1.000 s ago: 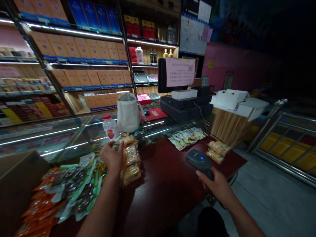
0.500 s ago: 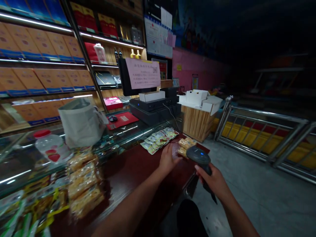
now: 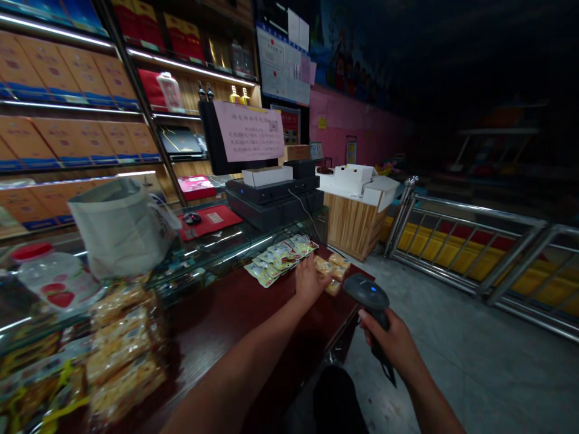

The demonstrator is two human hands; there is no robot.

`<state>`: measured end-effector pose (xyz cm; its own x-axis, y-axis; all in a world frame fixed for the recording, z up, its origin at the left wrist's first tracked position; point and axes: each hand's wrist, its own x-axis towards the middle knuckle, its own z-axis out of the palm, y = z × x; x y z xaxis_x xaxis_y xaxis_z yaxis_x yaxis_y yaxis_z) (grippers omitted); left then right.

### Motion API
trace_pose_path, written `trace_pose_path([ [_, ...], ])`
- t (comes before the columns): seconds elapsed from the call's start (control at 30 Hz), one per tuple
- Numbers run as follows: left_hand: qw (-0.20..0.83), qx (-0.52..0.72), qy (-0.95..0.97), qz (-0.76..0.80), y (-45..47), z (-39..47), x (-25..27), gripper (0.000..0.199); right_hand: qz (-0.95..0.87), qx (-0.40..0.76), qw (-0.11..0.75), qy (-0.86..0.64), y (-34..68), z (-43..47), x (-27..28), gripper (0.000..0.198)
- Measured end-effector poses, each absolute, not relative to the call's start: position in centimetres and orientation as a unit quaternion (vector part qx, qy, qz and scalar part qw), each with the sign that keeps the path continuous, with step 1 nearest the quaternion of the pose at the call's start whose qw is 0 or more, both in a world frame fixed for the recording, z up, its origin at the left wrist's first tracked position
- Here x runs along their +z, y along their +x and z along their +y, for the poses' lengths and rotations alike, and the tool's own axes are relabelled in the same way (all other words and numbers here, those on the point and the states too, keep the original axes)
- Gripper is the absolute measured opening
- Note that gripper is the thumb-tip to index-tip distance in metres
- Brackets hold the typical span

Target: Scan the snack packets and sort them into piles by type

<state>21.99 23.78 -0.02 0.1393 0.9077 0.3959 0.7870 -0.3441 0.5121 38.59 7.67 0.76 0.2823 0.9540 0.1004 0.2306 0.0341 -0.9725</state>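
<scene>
My right hand (image 3: 393, 340) is wrapped around the handle of a dark barcode scanner (image 3: 365, 290) with a small blue light on top. The scanner's head points left, towards some clear-wrapped yellowish snack packs (image 3: 335, 268) on the dark red counter (image 3: 212, 331). My left hand (image 3: 310, 282) lies at the left side of these packs, fingers stretched out and thumb apart, the thumb against or just over them. Just beyond its fingertips is a row of green-and-white pouches (image 3: 280, 259). Whether the fingers touch the pouches I cannot tell.
Nearer on the left are larger wrapped snack packs (image 3: 126, 355), a red-lidded jar (image 3: 58, 277) and a grey-white bag (image 3: 120, 229). Behind stand a monitor (image 3: 246, 135) with a paper notice and a black cash drawer (image 3: 271, 205). Metal railings (image 3: 470, 241) are at right.
My left hand has moved forward and right against the small snack packs. The scanner has shifted slightly away from the packs, still in my right hand. The view has turned a little right.
</scene>
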Motion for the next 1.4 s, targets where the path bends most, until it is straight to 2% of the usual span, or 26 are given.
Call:
trace_pose_path([
  [0.13, 0.12, 0.428, 0.728, 0.522, 17.7, 18.7, 0.2, 0.092, -0.498, 0.349, 0.534, -0.587, 36.2, 9.2, 1.1, 0.043],
  [0.27, 0.126, 0.456, 0.706, 0.527, 13.7, 13.0, 0.5, 0.101, -0.533, 0.374, 0.517, -0.555, 32.3, 10.8, 1.8, 0.041],
  [0.37, 0.135, 0.483, 0.686, 0.527, 11.4, 9.8, 0.8, 0.1, -0.575, 0.395, 0.494, -0.519, 29.0, 11.3, 2.4, 0.04],
  [0.5, 0.284, 0.571, 0.591, 0.494, 8.6, 7.5, 1.1, 0.1, -0.612, 0.406, 0.481, -0.479, 25.7, 11.2, 2.9, 0.043],
  [0.63, 0.484, 0.622, 0.395, 0.471, 5.7, 6.8, 1.8, 0.069, -0.631, 0.422, 0.461, -0.459, 23.8, 10.7, 3.0, 0.047],
  [0.73, 0.553, 0.626, 0.308, 0.455, 3.7, 6.6, 2.1, 0.056, -0.641, 0.432, 0.446, -0.451, 22.9, 10.3, 3.0, 0.045],
  [1.0, 0.437, 0.749, 0.241, 0.436, 0.2, 7.0, -0.9, 0.047, -0.667, 0.426, 0.427, -0.438, 23.0, 9.8, 3.6, 0.038],
  [1.27, 0.386, 0.776, 0.245, 0.436, 0.1, 8.5, -3.2, 0.046, -0.712, 0.406, 0.367, -0.44, 23.5, 9.8, 2.4, 0.044],
  [1.4, 0.384, 0.773, 0.244, 0.443, 0.2, 8.9, -4.0, 0.046, -0.734, 0.394, 0.34, -0.436, 23.7, 10.8, 2.3, 0.036],
])
